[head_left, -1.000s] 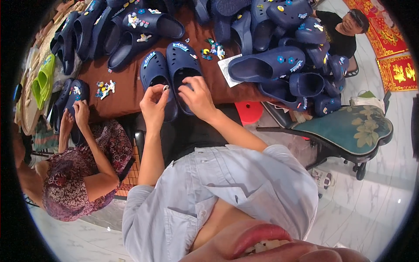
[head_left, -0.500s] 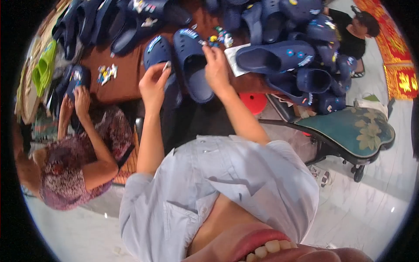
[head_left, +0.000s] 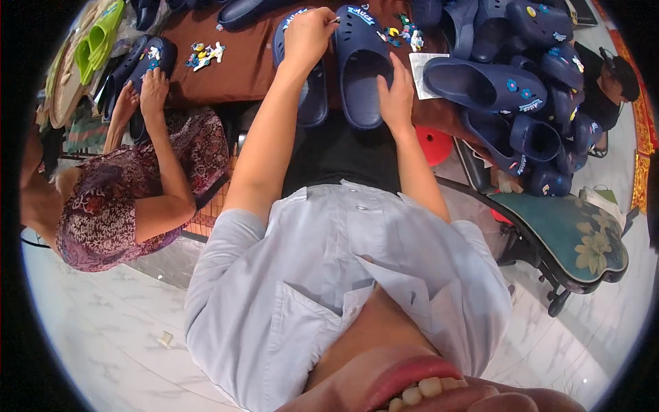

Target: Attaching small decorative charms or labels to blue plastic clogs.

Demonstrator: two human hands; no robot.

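Two navy clogs lie side by side on a brown table [head_left: 247, 69]. My left hand [head_left: 309, 34] hovers over the toe of the left clog [head_left: 312, 99], its fingertips pinched on a small charm beside the toe of the right clog [head_left: 360, 69]. My right hand [head_left: 396, 96] grips the right clog's outer edge near the heel, fingers curled over the rim. Small colourful charms [head_left: 401, 34] lie just beyond the right clog.
A heap of navy clogs [head_left: 522, 89] fills the table's right, with a white paper [head_left: 419, 65] beside it. At left a co-worker in a patterned dress presses both hands [head_left: 147, 86] on a clog near more charms [head_left: 206, 53] and green clogs [head_left: 96, 41]. A green cushioned chair [head_left: 570, 240] stands right.
My right hand came back from the charms to the right clog's edge. My left hand moved forward to the clogs' toes with its fingers pinched.
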